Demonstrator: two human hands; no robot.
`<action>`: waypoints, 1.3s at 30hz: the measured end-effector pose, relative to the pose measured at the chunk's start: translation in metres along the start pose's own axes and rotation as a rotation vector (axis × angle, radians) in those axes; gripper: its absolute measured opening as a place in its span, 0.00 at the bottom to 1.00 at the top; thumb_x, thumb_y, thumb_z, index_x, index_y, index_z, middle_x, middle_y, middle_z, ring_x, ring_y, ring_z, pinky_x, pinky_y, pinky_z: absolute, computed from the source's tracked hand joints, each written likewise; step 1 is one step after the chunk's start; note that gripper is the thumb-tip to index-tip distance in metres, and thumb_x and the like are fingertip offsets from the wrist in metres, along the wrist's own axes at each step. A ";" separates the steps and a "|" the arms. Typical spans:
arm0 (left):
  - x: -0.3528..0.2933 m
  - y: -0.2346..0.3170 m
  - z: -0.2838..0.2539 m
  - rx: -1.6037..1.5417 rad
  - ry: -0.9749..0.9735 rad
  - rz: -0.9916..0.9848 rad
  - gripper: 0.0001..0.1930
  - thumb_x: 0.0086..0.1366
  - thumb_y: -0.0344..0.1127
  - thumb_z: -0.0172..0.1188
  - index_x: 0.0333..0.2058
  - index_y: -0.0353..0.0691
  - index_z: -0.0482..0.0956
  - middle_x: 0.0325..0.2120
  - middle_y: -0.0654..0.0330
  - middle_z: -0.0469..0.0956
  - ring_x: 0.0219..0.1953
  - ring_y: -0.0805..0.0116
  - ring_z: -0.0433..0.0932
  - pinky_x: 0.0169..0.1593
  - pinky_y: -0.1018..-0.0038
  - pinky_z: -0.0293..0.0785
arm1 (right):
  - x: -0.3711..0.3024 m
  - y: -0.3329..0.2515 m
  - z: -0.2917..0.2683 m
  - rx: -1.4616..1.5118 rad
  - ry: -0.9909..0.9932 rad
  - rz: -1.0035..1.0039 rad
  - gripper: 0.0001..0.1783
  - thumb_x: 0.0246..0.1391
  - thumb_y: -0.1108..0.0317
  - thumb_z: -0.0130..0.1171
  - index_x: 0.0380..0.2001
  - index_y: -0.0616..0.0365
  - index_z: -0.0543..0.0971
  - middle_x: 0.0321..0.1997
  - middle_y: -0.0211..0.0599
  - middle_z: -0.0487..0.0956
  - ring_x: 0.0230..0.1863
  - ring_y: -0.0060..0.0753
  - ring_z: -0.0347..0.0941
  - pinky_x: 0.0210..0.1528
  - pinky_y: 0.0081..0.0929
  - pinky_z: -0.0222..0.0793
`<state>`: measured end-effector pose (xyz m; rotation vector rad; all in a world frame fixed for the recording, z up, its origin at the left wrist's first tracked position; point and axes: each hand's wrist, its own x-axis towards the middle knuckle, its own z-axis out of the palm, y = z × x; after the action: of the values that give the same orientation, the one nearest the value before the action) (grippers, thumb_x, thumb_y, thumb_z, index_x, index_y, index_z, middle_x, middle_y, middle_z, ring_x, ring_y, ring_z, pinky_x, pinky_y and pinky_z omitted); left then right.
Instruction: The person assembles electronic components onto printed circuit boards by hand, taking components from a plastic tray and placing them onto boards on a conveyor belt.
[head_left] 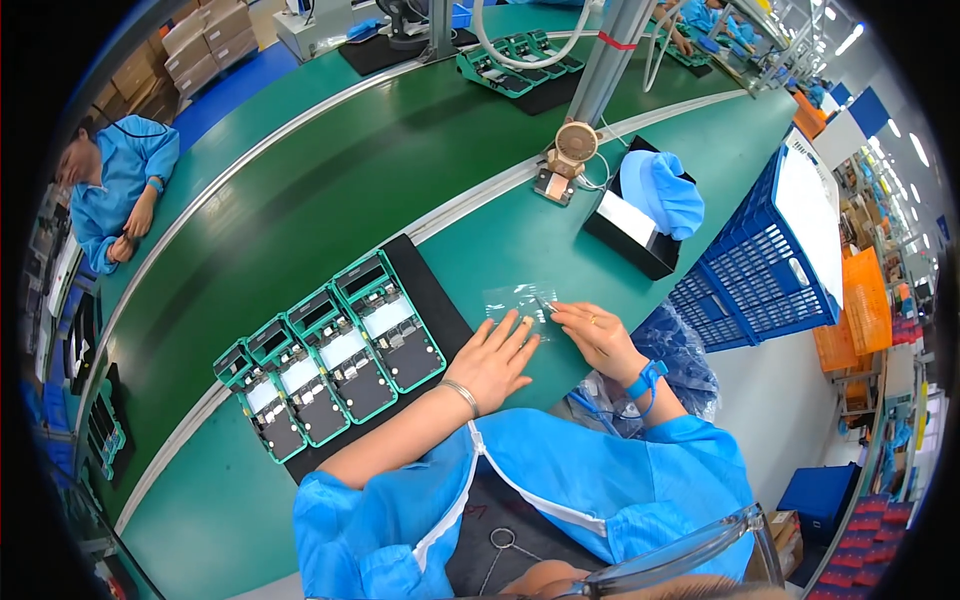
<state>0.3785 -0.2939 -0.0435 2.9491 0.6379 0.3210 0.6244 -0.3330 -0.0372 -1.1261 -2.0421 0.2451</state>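
Observation:
My left hand [488, 362] lies flat on the green bench with its fingers spread. Its fingertips rest on the near left part of a small clear plastic sheet [507, 298]. At the sheet's right side, my right hand [598, 338] is closed in a pinch. A thin, light-coloured piece pokes out of the pinch over the sheet, too small to make out. Left of my left hand, several teal-framed trays [392, 325] with circuit boards and dark panels stand in a row on a black mat [427, 282]. My left forearm passes over the mat's near end.
A small fan [574, 146] stands beyond the sheet, near a black box [655, 262] holding a blue cap [662, 195]. A blue crate [745, 270] is to the right. A dark green conveyor [250, 220] curves past the bench. Across it sits a person in blue [135, 165].

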 end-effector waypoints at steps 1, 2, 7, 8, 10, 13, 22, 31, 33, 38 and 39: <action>0.000 -0.001 0.001 -0.001 -0.007 0.004 0.32 0.65 0.52 0.59 0.61 0.38 0.69 0.65 0.48 0.63 0.69 0.48 0.57 0.68 0.52 0.57 | 0.001 0.001 0.000 0.000 -0.002 0.000 0.15 0.52 0.81 0.62 0.45 0.62 0.80 0.50 0.48 0.81 0.49 0.52 0.79 0.49 0.39 0.77; 0.000 -0.003 0.002 -0.003 -0.013 0.008 0.32 0.66 0.52 0.57 0.62 0.38 0.69 0.65 0.49 0.63 0.70 0.48 0.56 0.68 0.52 0.57 | 0.000 0.002 0.002 0.004 -0.002 0.001 0.15 0.52 0.81 0.62 0.45 0.62 0.80 0.50 0.48 0.81 0.49 0.52 0.79 0.49 0.39 0.77; -0.004 -0.002 -0.003 0.005 -0.047 -0.023 0.32 0.66 0.53 0.56 0.63 0.40 0.68 0.66 0.51 0.62 0.70 0.49 0.56 0.68 0.52 0.56 | 0.006 0.004 0.006 -0.082 -0.035 -0.078 0.18 0.49 0.84 0.62 0.45 0.63 0.80 0.50 0.49 0.82 0.48 0.52 0.80 0.48 0.38 0.78; -0.002 -0.001 -0.002 0.029 -0.039 -0.022 0.31 0.66 0.53 0.56 0.63 0.41 0.68 0.66 0.51 0.62 0.70 0.49 0.56 0.68 0.53 0.56 | 0.009 0.005 0.003 -0.119 -0.043 -0.088 0.18 0.48 0.84 0.62 0.45 0.63 0.80 0.50 0.48 0.81 0.48 0.52 0.80 0.48 0.38 0.78; -0.004 -0.004 0.000 -0.028 0.053 -0.018 0.30 0.64 0.51 0.59 0.60 0.41 0.70 0.64 0.52 0.65 0.69 0.50 0.58 0.67 0.53 0.58 | 0.023 0.004 0.006 -0.130 -0.037 -0.112 0.18 0.47 0.84 0.63 0.45 0.63 0.80 0.51 0.48 0.81 0.48 0.52 0.79 0.47 0.38 0.78; -0.022 0.001 -0.018 0.010 0.358 0.090 0.26 0.57 0.42 0.65 0.54 0.39 0.74 0.58 0.50 0.71 0.62 0.51 0.69 0.62 0.56 0.67 | 0.055 -0.022 0.011 -0.105 -0.056 -0.194 0.18 0.47 0.82 0.60 0.44 0.65 0.80 0.51 0.49 0.81 0.49 0.52 0.79 0.47 0.38 0.79; -0.207 -0.045 -0.098 0.346 0.456 -0.623 0.11 0.56 0.29 0.65 0.39 0.35 0.80 0.41 0.56 0.80 0.49 0.52 0.75 0.49 0.60 0.73 | 0.127 -0.110 0.112 0.254 -0.215 -0.539 0.23 0.45 0.80 0.60 0.48 0.63 0.78 0.54 0.48 0.79 0.51 0.48 0.77 0.51 0.36 0.77; -0.228 -0.043 -0.088 0.391 0.399 -0.716 0.16 0.57 0.31 0.65 0.45 0.36 0.79 0.48 0.58 0.78 0.50 0.53 0.73 0.51 0.63 0.72 | 0.160 -0.142 0.210 0.182 -0.258 -0.702 0.22 0.47 0.75 0.59 0.49 0.63 0.78 0.55 0.47 0.78 0.53 0.44 0.76 0.53 0.34 0.77; -0.229 -0.044 -0.088 0.386 0.406 -0.707 0.16 0.57 0.31 0.65 0.45 0.36 0.79 0.48 0.57 0.78 0.50 0.54 0.73 0.50 0.63 0.72 | 0.161 -0.141 0.216 0.160 -0.255 -0.722 0.21 0.47 0.74 0.60 0.48 0.64 0.78 0.55 0.47 0.78 0.53 0.44 0.76 0.54 0.34 0.76; -0.230 -0.045 -0.087 0.372 0.420 -0.689 0.16 0.57 0.31 0.65 0.45 0.36 0.78 0.48 0.56 0.78 0.49 0.55 0.74 0.50 0.63 0.72 | 0.162 -0.143 0.216 0.133 -0.257 -0.733 0.21 0.47 0.74 0.60 0.48 0.64 0.78 0.55 0.48 0.78 0.53 0.45 0.76 0.54 0.35 0.76; -0.230 -0.046 -0.087 0.374 0.422 -0.685 0.16 0.57 0.31 0.65 0.45 0.35 0.78 0.48 0.56 0.78 0.49 0.55 0.74 0.50 0.63 0.72 | 0.162 -0.143 0.215 0.127 -0.244 -0.740 0.21 0.47 0.74 0.60 0.47 0.64 0.78 0.54 0.48 0.78 0.53 0.45 0.76 0.54 0.35 0.76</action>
<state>0.1365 -0.3434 -0.0079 2.7384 1.8637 0.8197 0.3312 -0.2494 -0.0253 -0.2206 -2.4664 0.1343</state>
